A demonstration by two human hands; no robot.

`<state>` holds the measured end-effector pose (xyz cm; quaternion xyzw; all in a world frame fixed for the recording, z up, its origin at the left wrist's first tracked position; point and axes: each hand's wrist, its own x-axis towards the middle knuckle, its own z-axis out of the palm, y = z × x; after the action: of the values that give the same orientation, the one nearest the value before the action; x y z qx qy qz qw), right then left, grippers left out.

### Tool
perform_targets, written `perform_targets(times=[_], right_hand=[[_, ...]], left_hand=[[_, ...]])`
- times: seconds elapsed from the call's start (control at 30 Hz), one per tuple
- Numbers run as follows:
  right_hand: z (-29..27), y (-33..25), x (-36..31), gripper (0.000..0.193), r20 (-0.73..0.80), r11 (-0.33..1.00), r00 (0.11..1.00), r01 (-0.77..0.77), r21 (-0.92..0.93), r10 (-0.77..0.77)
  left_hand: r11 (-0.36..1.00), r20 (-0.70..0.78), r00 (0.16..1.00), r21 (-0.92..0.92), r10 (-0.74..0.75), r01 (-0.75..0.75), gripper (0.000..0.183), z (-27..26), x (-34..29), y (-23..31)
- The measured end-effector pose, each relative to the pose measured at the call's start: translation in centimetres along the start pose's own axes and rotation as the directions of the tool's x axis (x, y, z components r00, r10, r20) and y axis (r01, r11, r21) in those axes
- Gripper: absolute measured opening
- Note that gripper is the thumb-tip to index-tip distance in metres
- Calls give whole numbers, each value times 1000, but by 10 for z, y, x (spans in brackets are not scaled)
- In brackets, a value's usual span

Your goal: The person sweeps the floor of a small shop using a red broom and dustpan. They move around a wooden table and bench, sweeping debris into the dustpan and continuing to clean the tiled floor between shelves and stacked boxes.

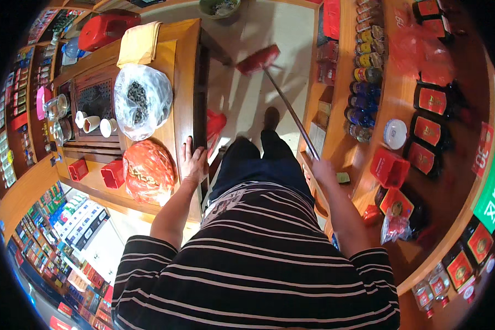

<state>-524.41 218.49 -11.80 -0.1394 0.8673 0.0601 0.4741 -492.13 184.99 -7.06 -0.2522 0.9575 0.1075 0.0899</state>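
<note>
My right hand (pixel 324 170) is closed around the upper end of a long broom handle. The broom (pixel 260 59) has a red head, which rests on the tiled floor ahead of my feet. Flat on the edge of a wooden table (pixel 186 82) lies my left hand (pixel 193 158), its fingers apart and nothing in them. Beside that hand sits a red plastic bag (pixel 148 171) with something bulky inside. Farther along the table is a clear plastic bag (pixel 143 104) of dark loose pieces, and beyond it a folded yellow cloth (pixel 139 44).
White cups (pixel 91 124), glass jars and red boxes (pixel 113 174) stand on the table's left. Shelves with cans (pixel 367 60), dark bottles with red labels (pixel 427 130) and a red container (pixel 389 167) line my right. A green basin (pixel 219 7) sits on the floor far ahead.
</note>
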Motion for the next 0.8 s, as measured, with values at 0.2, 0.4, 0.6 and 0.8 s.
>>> perform_targets(times=[0.2,0.4,0.6,0.8], right_hand=[[56,84,-128,44,3,960,983,-178,215,182],[27,71,-135,45,63,564,997,-81,822,52],[-43,-57,82,48,-41,741,989,134,658,-143],[108,-13,118,35,-13,884,994,-88,460,106]], left_hand=[[997,-63,997,-46,51,-54,47,-3,-2,-5],[994,-146,988,-86,58,-71,29,-12,-5,-4],[989,-249,967,-126,44,-77,17,-7,-8,-7],[981,-342,939,-173,25,-89,10,8,-13,-14]])
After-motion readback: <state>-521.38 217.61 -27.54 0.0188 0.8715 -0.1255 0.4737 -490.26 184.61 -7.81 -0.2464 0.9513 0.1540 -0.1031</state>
